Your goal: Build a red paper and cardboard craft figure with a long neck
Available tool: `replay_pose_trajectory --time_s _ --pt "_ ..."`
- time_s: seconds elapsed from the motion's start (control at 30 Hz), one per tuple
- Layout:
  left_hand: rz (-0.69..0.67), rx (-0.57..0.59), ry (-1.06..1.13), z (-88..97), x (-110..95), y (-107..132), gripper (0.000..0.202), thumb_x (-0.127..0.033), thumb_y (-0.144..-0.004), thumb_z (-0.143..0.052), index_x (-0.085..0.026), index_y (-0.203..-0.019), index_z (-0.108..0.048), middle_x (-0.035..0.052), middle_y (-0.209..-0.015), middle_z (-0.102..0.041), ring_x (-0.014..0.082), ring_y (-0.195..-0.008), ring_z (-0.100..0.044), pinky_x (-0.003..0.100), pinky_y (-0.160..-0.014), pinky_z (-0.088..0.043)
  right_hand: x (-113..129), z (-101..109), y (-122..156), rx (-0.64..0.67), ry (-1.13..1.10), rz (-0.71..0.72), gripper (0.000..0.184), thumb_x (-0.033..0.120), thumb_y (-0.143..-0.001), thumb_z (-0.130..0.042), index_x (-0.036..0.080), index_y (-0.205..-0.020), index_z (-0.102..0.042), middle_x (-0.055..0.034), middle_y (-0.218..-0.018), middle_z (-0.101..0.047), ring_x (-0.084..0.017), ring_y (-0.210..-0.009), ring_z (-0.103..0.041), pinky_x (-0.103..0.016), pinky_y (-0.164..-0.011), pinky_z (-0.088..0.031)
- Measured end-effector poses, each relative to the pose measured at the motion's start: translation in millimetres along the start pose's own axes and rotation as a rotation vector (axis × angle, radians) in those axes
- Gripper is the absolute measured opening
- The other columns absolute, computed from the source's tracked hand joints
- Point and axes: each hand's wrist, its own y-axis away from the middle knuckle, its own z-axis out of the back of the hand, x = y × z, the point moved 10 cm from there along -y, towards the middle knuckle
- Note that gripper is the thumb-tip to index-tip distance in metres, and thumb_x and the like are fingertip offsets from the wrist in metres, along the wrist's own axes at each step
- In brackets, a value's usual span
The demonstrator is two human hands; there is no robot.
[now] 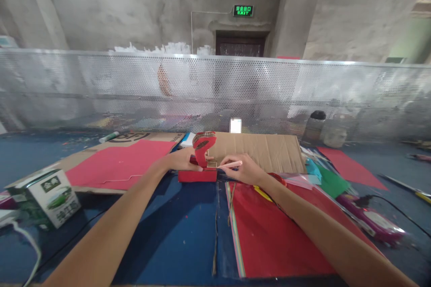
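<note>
My left hand (180,160) is closed on a red paper-covered cardboard model, steadying it at the table's middle. This model has a low red box base (195,176) and an upright curved red piece (202,147) with bare brown cardboard showing on its top. Close by on the right, my right hand (245,169) pinches a pale pink pen (233,164). The pen slants down to the left, its tip at the model's right side. Whether the tip touches the cardboard is too small to tell.
Red paper sheets (279,237) lie under my right forearm, with yellow-handled scissors (263,193) beside it. Behind my hands lies corrugated cardboard (259,148). A milk carton (45,197) stands left; a purple power strip (373,222) and a cutter knife (404,184) lie right. Perforated metal screen (134,85) bounds the back.
</note>
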Motion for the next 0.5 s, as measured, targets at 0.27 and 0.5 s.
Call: replay_pose_trajectory --time_s 0.27,0.5 --pt "-0.02 -0.004 0.005 0.4 -0.5 0.6 0.04 -0.042 -0.087 -0.074 -0.028 -0.124 -0.074 0.0077 -0.133 -0.07 0.0256 -0.127 -0.062 0.038 -0.113 -0.04 -12.2 31.2 4.3 -0.134 0.006 -0.04 0.025 0.032 -0.1 -0.053 0.024 -0.114 -0.072 -0.0044 -0.108 -0.078 -0.02 -0.097 -0.072 -0.03 -0.086 -0.054" --pt "-0.008 -0.017 -0.026 2.5 -1.9 1.1 0.043 -0.044 -0.086 -0.075 -0.029 -0.126 -0.072 0.0068 -0.131 -0.071 0.0265 -0.131 -0.059 0.04 -0.116 -0.037 -65.2 82.7 15.4 -0.246 0.555 -0.081 0.028 0.029 -0.097 -0.051 0.022 -0.12 -0.065 -0.0141 -0.128 -0.069 -0.032 -0.121 -0.063 -0.05 -0.105 -0.044"
